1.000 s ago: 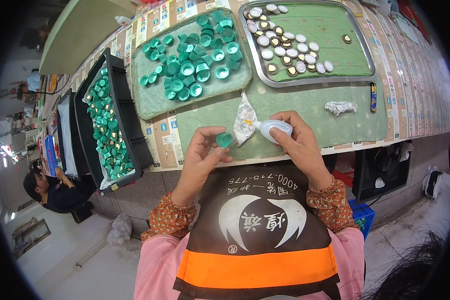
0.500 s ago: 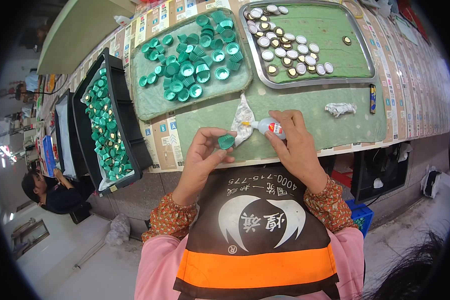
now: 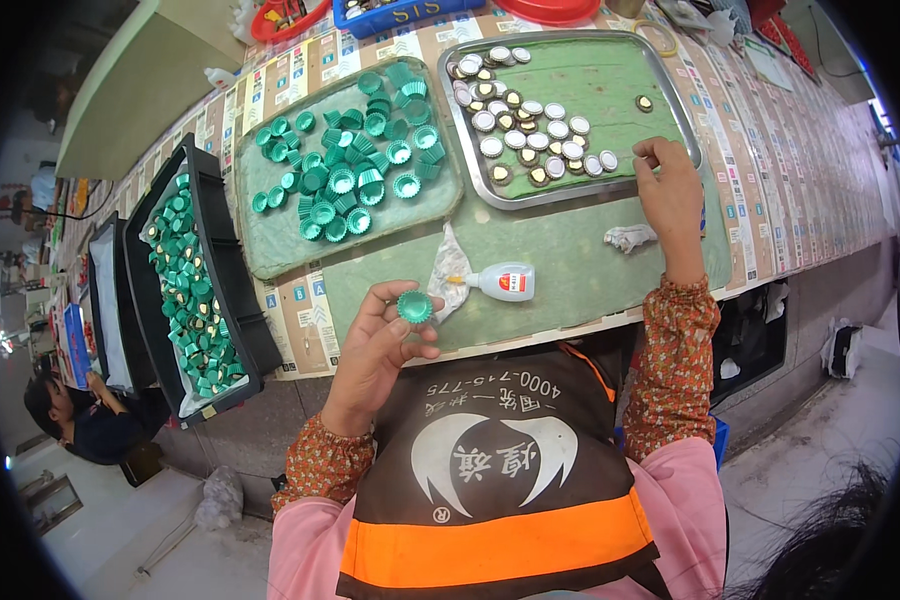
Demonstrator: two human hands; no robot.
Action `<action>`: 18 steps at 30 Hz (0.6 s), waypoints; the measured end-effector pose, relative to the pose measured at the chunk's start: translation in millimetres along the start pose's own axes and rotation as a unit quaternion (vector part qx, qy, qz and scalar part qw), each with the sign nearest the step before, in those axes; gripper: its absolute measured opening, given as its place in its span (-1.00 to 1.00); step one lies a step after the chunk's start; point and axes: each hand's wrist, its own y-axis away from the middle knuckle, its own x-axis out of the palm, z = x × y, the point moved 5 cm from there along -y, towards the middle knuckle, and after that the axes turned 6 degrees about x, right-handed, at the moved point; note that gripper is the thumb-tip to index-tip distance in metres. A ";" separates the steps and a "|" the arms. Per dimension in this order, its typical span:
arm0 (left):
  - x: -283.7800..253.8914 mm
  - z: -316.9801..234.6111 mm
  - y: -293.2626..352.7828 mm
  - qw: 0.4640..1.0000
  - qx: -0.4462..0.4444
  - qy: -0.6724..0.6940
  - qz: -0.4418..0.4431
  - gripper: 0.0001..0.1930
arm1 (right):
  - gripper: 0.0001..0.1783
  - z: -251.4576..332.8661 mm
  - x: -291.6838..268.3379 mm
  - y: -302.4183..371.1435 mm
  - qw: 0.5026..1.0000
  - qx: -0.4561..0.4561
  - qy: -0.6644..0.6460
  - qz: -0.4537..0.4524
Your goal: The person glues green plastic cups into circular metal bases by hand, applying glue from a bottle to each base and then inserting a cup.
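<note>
My left hand [image 3: 378, 335] pinches a green fluted foil cup [image 3: 415, 306], its opening turned up toward me. My right hand [image 3: 670, 195] reaches over the near right edge of a metal tray [image 3: 555, 196]; its thumb and forefinger look slightly apart, with nothing visible between them. On that tray's green lining lie many small round discs [image 3: 557, 129], some white, others dark with a cream centre. A squeeze bottle [image 3: 510, 282] with a yellow tip lies on the green mat, its nozzle over a crumpled white cloth [image 3: 450, 262].
A second tray [image 3: 260, 240] at the left holds many loose green cups [image 3: 342, 181]. Farther left stands a black crate [image 3: 255, 325] of cups with discs inside. A crumpled white wad [image 3: 630, 238] lies on the mat near my right wrist. Another person [image 3: 80, 415] sits at the far left.
My right hand has let go of the bottle, now lying on the mat, and moved right and forward to the disc tray. The left hand has tipped the cup's opening toward me.
</note>
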 end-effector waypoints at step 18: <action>2.0 8.6 -3.9 0.999 -0.041 -0.018 0.005 -0.53 | -0.76 61.4 -16.2 73.8 0.957 -0.205 -0.203 0.038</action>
